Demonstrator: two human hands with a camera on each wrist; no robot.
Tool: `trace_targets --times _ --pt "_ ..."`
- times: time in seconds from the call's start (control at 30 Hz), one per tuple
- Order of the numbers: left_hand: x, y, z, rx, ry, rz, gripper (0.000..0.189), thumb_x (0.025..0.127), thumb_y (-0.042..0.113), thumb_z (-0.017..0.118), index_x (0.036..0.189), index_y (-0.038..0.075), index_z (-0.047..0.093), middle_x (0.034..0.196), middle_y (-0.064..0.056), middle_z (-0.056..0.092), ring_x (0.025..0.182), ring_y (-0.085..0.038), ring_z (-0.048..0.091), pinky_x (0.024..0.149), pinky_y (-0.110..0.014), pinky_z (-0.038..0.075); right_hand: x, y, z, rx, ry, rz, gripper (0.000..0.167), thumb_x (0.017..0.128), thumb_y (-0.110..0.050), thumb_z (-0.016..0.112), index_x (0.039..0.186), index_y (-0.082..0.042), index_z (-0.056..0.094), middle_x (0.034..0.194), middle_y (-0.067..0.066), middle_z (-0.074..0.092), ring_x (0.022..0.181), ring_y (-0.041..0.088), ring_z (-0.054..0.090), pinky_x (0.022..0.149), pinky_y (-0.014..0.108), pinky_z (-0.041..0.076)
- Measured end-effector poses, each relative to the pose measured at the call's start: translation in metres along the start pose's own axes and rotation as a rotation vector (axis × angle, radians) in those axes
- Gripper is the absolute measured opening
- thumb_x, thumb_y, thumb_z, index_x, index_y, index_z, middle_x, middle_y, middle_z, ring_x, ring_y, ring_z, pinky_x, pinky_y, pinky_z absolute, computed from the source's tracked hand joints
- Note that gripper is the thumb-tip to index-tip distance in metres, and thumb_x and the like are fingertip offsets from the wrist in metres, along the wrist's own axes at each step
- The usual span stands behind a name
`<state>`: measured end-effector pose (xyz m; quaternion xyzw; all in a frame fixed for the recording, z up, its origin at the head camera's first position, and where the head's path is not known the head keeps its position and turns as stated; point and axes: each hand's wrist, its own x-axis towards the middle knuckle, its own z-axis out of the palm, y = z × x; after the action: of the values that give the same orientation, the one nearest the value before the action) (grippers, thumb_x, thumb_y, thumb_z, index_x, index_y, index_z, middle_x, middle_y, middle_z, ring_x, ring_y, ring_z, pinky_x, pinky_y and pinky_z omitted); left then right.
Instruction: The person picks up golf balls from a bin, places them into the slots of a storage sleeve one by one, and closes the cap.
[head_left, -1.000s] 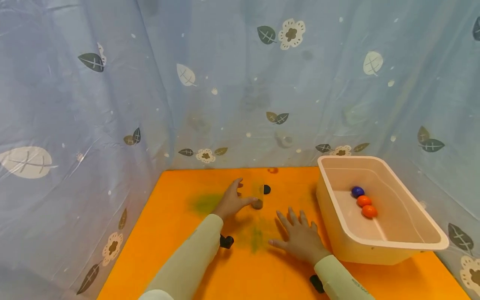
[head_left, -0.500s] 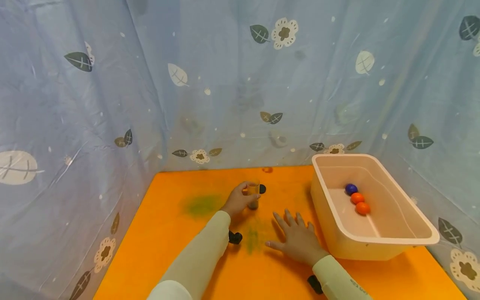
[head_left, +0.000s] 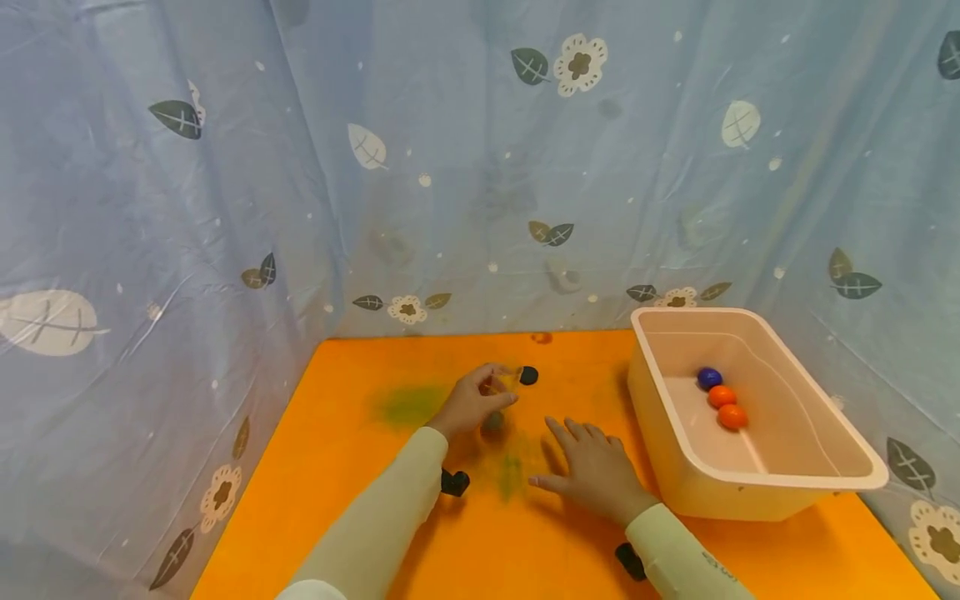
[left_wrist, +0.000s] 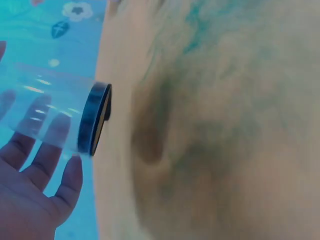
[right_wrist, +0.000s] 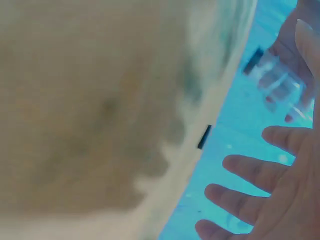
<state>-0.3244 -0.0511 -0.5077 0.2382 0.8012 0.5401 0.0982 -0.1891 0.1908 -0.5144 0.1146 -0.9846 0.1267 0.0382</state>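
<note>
My left hand (head_left: 467, 407) grips a clear plastic jar (left_wrist: 52, 107) around its side, fingers showing through the wall. Its dark base (left_wrist: 95, 120) hangs over the table in the left wrist view, its shadow beside it. From the right wrist, the jar (right_wrist: 277, 82) shows against the blue curtain, tilted. Just beyond the jar in the head view, a round black lid (head_left: 528, 375) lies on the table. My right hand (head_left: 598, 473) hovers over the table with spread, relaxed fingers (right_wrist: 255, 170) and holds nothing.
A pale pink plastic tub (head_left: 757, 481) stands to the right, with a blue ball (head_left: 709, 378) and two orange balls (head_left: 732, 417) inside. Patterned blue curtain (head_left: 450, 208) encloses the orange table (head_left: 495, 550) at the back and both sides.
My left hand reached the standing jar, wrapped its fingers around it and raised it, with its base swinging left. The right hand stayed in nearly the same place.
</note>
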Motion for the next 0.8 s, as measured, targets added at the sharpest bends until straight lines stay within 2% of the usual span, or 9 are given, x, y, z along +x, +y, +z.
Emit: trace_targets --times 0.23,0.33,0.43,0.53,0.57,0.6,0.63,0.77,0.8 --pt "-0.041 0.008 -0.015 0.071 -0.027 0.062 0.046 0.102 0.027 0.083 0.145 0.031 0.068 0.118 -0.006 0.066 0.103 -0.023 0.061 0.089 -0.046 0.053 0.007 -0.008 -0.026 0.02 0.121 -0.086 0.098 0.088 -0.067 0.084 0.162 -0.01 0.053 0.145 0.018 0.065 0.125 0.045 0.064 0.098 0.068 0.05" --pt "-0.06 0.01 -0.015 0.076 -0.034 0.093 0.047 0.1 0.028 0.085 0.145 0.029 0.069 0.119 -0.012 0.066 0.103 -0.026 0.061 0.084 -0.043 0.052 0.008 -0.011 -0.049 0.056 0.121 -0.129 0.096 0.091 -0.062 0.085 0.164 -0.011 0.05 0.147 0.02 0.063 0.126 0.045 0.063 0.098 0.066 0.051" --pt "-0.074 0.014 -0.013 0.065 -0.054 0.135 0.042 0.1 0.028 0.085 0.139 0.024 0.072 0.117 -0.014 0.066 0.101 -0.036 0.06 0.077 -0.039 0.051 0.009 -0.015 -0.08 0.099 0.091 -0.181 0.093 0.094 -0.056 0.084 0.167 -0.014 0.045 0.152 0.021 0.058 0.128 0.044 0.062 0.095 0.063 0.054" --pt "-0.084 0.017 -0.01 0.046 -0.087 0.168 0.028 0.1 0.028 0.085 0.121 0.013 0.073 0.127 -0.007 0.067 0.101 -0.042 0.057 0.073 -0.036 0.047 0.012 -0.019 -0.118 0.13 0.073 -0.246 0.093 0.096 -0.052 0.084 0.17 -0.017 0.04 0.156 0.021 0.054 0.131 0.044 0.06 0.097 0.062 0.054" --pt "-0.087 0.018 -0.009 0.036 -0.096 0.173 0.027 0.1 0.028 0.085 0.115 0.01 0.072 0.131 -0.003 0.067 0.103 -0.043 0.057 0.073 -0.036 0.047 0.012 -0.019 -0.131 0.14 0.07 -0.262 0.093 0.097 -0.051 0.084 0.171 -0.019 0.039 0.159 0.021 0.052 0.122 0.042 0.066 0.091 0.06 0.057" --pt "-0.089 0.019 -0.008 0.038 -0.102 0.177 0.028 0.1 0.03 0.085 0.11 0.009 0.07 0.134 0.001 0.067 0.103 -0.042 0.057 0.073 -0.035 0.046 0.013 -0.02 -0.145 0.143 0.069 -0.271 0.093 0.097 -0.053 0.082 0.171 -0.02 0.037 0.15 0.019 0.06 0.11 0.039 0.071 0.084 0.057 0.059" --pt "-0.092 0.02 -0.007 0.039 -0.107 0.181 0.03 0.1 0.03 0.085 0.107 0.007 0.068 0.137 0.003 0.066 0.103 -0.041 0.056 0.073 -0.035 0.046 0.015 -0.019 -0.158 0.139 0.076 -0.282 0.092 0.098 -0.052 0.082 0.172 -0.02 0.037 0.151 0.019 0.06 0.11 0.04 0.071 0.086 0.058 0.059" --pt "-0.098 0.022 -0.005 0.06 -0.131 0.185 0.038 0.1 0.032 0.085 0.1 0.005 0.059 0.143 0.008 0.064 0.105 -0.034 0.059 0.072 -0.035 0.045 0.025 -0.01 -0.204 0.12 0.069 -0.263 0.088 0.102 -0.048 0.078 0.173 -0.019 0.033 0.157 0.021 0.053 0.118 0.043 0.067 0.09 0.061 0.057" --pt "-0.1 0.022 -0.004 0.062 -0.136 0.182 0.037 0.1 0.032 0.085 0.101 0.006 0.06 0.143 0.008 0.065 0.103 -0.033 0.058 0.072 -0.034 0.045 0.028 -0.006 -0.213 0.109 0.071 -0.254 0.088 0.103 -0.047 0.078 0.173 -0.017 0.034 0.157 0.022 0.053 0.13 0.046 0.06 0.097 0.065 0.053"
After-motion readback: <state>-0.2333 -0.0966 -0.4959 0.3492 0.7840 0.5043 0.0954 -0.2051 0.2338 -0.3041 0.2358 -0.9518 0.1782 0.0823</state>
